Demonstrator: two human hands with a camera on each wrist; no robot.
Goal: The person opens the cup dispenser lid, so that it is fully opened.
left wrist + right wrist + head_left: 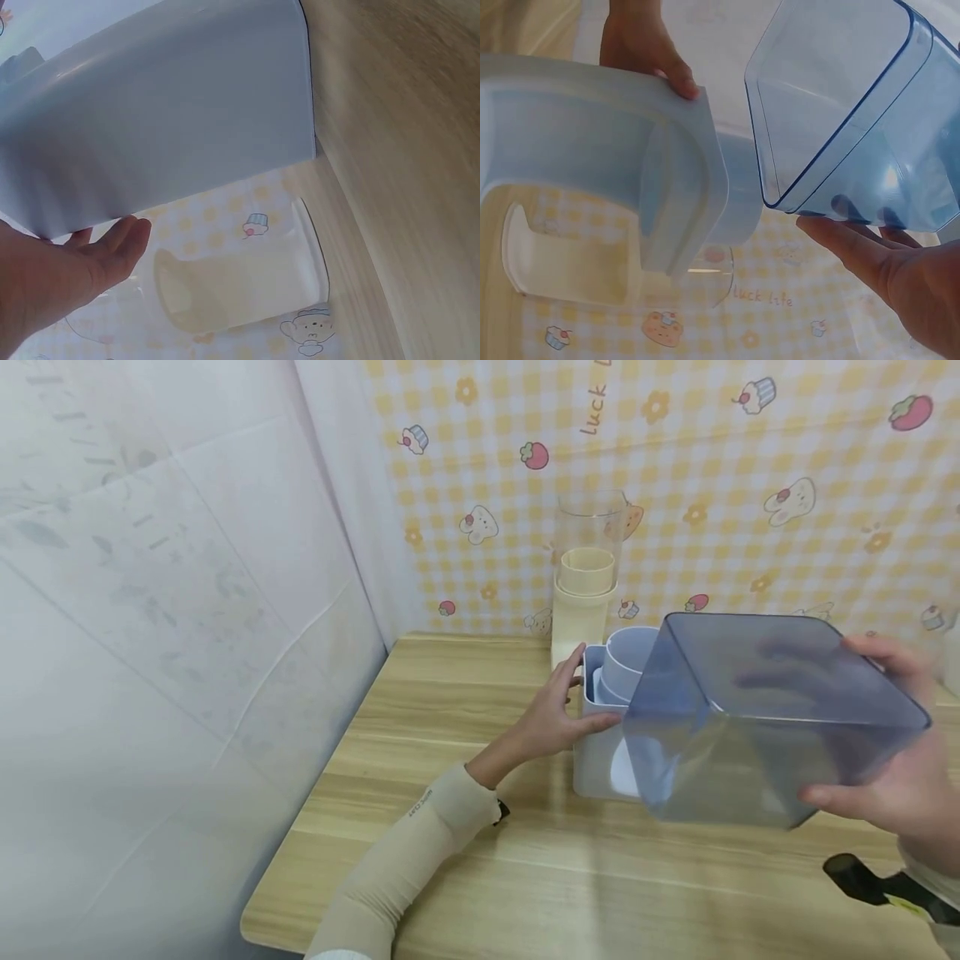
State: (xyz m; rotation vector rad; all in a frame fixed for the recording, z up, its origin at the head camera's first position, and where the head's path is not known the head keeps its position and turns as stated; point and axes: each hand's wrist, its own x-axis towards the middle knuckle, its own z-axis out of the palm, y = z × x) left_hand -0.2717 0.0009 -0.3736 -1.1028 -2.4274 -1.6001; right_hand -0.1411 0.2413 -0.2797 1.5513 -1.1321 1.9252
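With thumb and fingers on opposite faces, my right hand [903, 777] grips a clear blue-tinted square container [772, 768], held tilted in the air. Its fingers [855, 251] lie along the container's outer wall in the right wrist view. My left hand [551, 718] holds the upper left corner of a pale blue pet feeder base [596, 760], which stands upright on the table. Its thumb lies on the front, the other fingers along the side. A round collar [626, 664] rises inside the base's top. In the head view the container hides the base's right part.
Behind the base stands a cream dispenser [581, 618] with a clear cylinder [592, 522] on top, close to the checked cloth [690, 468] at the back. A white curtain [187, 652] hangs along the left edge of the wooden table [435, 718].
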